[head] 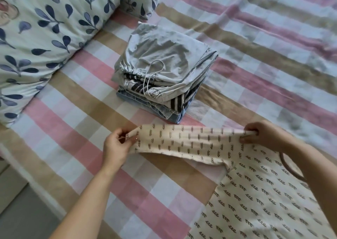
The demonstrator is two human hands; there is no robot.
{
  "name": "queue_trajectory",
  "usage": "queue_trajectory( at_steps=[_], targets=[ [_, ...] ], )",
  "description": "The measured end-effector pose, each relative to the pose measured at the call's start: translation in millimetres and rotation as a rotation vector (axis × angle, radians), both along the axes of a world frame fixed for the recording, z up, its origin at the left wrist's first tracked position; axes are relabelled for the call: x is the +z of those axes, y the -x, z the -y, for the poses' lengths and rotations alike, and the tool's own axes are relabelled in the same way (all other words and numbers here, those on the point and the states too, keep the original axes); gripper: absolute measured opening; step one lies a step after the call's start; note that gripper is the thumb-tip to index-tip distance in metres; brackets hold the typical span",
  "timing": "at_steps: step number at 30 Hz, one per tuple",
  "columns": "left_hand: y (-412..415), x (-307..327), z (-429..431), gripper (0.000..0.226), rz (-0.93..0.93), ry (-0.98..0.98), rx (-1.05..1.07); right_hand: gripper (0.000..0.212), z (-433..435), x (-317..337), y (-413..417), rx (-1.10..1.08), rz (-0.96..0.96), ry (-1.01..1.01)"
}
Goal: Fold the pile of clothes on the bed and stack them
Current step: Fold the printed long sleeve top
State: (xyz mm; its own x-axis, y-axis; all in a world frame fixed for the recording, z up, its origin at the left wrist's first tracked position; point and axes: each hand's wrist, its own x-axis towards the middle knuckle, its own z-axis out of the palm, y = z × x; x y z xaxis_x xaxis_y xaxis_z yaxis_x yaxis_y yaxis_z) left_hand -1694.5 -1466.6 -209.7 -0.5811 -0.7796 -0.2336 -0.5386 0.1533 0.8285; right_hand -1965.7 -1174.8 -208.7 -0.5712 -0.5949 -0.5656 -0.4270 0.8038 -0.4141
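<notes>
Cream garment (255, 193) with a small dark print is lying nearest the camera, spreading over the lower right of the frame. Its body is resting flat on the bed, and its sleeve (182, 140) is stretching leftward across the lower middle, pulled taut between two hands.

Underneath, a checked bedsheet (273, 38) in pink, tan and pale blue bands is covering almost the whole frame. A pale quilt (45, 29) printed with dark blue leaves is bunching up in the upper left.

A stack of folded clothes (164, 65) is sitting on the sheet at centre frame, just above the sleeve and apart from it. A grey drawstring piece is lying on top, a dark-striped piece is showing beneath it, and denim is sitting at the bottom.

The right hand (260, 133) is gripping the sleeve where it meets the shoulder, fingers curling over the gathered cloth. The left hand (116, 147) is pinching the cuff end between thumb and fingertips.

A white cord (151, 74) is looping down the near face of the stack. A brown band (291, 167) is circling the right wrist.
</notes>
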Motion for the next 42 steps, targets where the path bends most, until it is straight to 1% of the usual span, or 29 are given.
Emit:
queue_trajectory(
  at_steps=[2, 4, 5, 6, 7, 8, 9, 10, 11, 13, 15, 17, 19, 20, 21, 22, 23, 25, 26, 27, 28, 30, 33, 35, 36, 37, 39, 40, 42],
  targets=[
    [4.4, -0.4, 4.5, 0.021, -0.11, -0.016, 0.055, 0.02, -3.0, -0.7, 5.3, -0.125, 0.074, 0.147],
    [9.6, -9.8, 8.3, 0.023, -0.089, -0.034, 0.088, 0.018, -2.6, -9.0, 5.3, -0.249, 0.058, 0.216],
    [11.9, -15.4, 9.5, 0.024, -0.05, -0.045, 0.099, 0.018, -0.6, -13.6, 2.3, -0.318, 0.023, 0.225],
    [13.4, -20.8, 9.9, 0.025, -0.01, -0.066, 0.115, 0.016, 2.0, -17.9, -2.7, -0.369, -0.057, 0.206],
    [14.3, -25.3, 10.0, 0.027, 0.02, -0.087, 0.136, 0.014, 6.1, -20.9, -10.2, -0.378, -0.196, 0.175],
    [14.5, -28.7, 10.4, 0.031, 0.04, -0.093, 0.152, 0.016, 10.6, -23.4, -20.7, -0.345, -0.358, 0.159],
    [14.6, -30.5, 10.8, 0.036, 0.053, -0.085, 0.157, 0.024, 15.1, -25.8, -34.0, -0.278, -0.494, 0.174],
    [14.8, -30.9, 11.0, 0.044, 0.054, -0.085, 0.144, 0.032, 20.4, -28.1, -50.1, -0.181, -0.578, 0.208],
    [15.3, -30.0, 10.2, 0.051, 0.038, -0.11, 0.116, 0.04, 27.0, -29.4, -67.8, -0.07, -0.601, 0.225],
    [15.3, -25.4, 5.6, 0.06, -0.02, -0.186, 0.048, 0.057, 40.3, -33.7, -102.3, 0.159, -0.521, 0.182],
    [13.7, -17.9, -0.9, 0.057, -0.067, -0.19, 0.028, 0.062, 50.8, -42.3, -127.0, 0.297, -0.416, 0.129],
    [12.0, -5.2, -10.4, 0.054, -0.114, -0.159, 0.064, 0.061, 57.9, -48.5, -138.6, 0.315, -0.377, 0.062],
    [11.3, 13.3, -26.1, 0.058, -0.147, -0.077, 0.057, 0.063, 63.2, -49.0, -142.9, 0.268, -0.381, 0.039],
    [11.9, 24.3, -36.8, 0.06, -0.163, -0.022, 0.022, 0.064, 66.0, -44.1, -144.9, 0.232, -0.347, 0.067],
    [13.8, 35.3, -50.0, 0.06, -0.187, 0.022, -0.025, 0.064, 68.1, -34.4, -148.2, 0.155, -0.279, 0.143],
    [16.3, 45.4, -64.6, 0.059, -0.212, 0.051, -0.075, 0.063, 69.5, -20.6, -154.6, 0.009, -0.181, 0.297],
    [20.5, 55.0, -81.0, 0.058, -0.24, 0.066, -0.129, 0.063, 69.6, -2.2, -162.1, -0.201, -0.027, 0.514],
    [33.0, 72.4, -117.1, 0.055, -0.301, 0.057, -0.25, 0.067, 62.0, 35.3, -172.8, -0.611, 0.428, 0.946],
    [41.6, 80.0, -136.3, 0.054, -0.316, 0.053, -0.332, 0.07, 52.6, 49.5, -174.7, -0.744, 0.63, 1.078],
    [50.0, 86.3, -155.9, 0.054, -0.326, 0.076, -0.426, 0.072, 41.6, 60.1, -174.8, -0.828, 0.778, 1.157],
    [58.5, 90.3, -176.1, 0.053, -0.336, 0.119, -0.528, 0.072, 28.3, 67.5, -173.5, -0.901, 0.838, 1.204],
    [70.5, 93.7, -211.4, 0.053, -0.312, 0.134, -0.697, 0.062, 0.7, 78.0, -169.9, -1.101, 0.807, 1.208],
    [83.0, 94.1, -256.0, 0.065, -0.198, -0.063, -0.958, 0.029, -52.9, 80.9, -161.6, -1.396, 0.702, 1.191],
    [87.9, 88.0, -275.5, 0.073, -0.144, -0.237, -1.118, 0.025, -87.7, 74.1, -155.2, -1.477, 0.601, 1.137],
    [91.1, 83.4, -284.0, 0.072, -0.137, -0.286, -1.178, 0.025, -105.6, 66.3, -152.0, -1.515, 0.514, 1.066],
    [94.0, 78.2, -290.8, 0.065, -0.151, -0.269, -1.216, 0.025, -122.5, 57.3, -148.8, -1.564, 0.431, 0.984],
    [99.6, 64.2, -298.3, 0.047, -0.213, -0.133, -1.207, 0.023, -153.7, 36.4, -144.3, -1.643, 0.317, 0.828],
    [102.5, 54.9, -296.6, 0.042, -0.237, -0.044, -1.153, 0.025, -165.3, 25.5, -142.0, -1.632, 0.247, 0.733],
    [110.3, 30.2, -293.1, 0.035, -0.237, 0.184, -1.019, 0.031, -187.1, 5.1, -139.3, -1.508, 0.054, 0.501]
  ],
)
